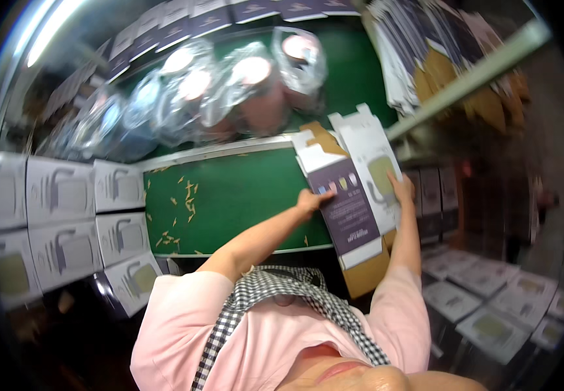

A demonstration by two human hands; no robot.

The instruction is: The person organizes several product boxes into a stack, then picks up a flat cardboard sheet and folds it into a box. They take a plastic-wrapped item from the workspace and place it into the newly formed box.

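Note:
A partly unfolded cardboard carton stands tilted at the right end of the green work surface, with one purple printed side and one white side picturing a green jug. Its end flaps stick out at the far end, showing brown inner card. My left hand grips the carton's left edge, thumb lying on the purple side. On the other side my right hand holds the right edge, its fingers against the white panel. The fingers behind the carton are hidden.
Clear-bagged pink and blue jugs line the raised shelf at the back. Stacked white boxes stand at left. Flat cartons hang far right beside a metal rail. Yellowish scraps litter the green surface.

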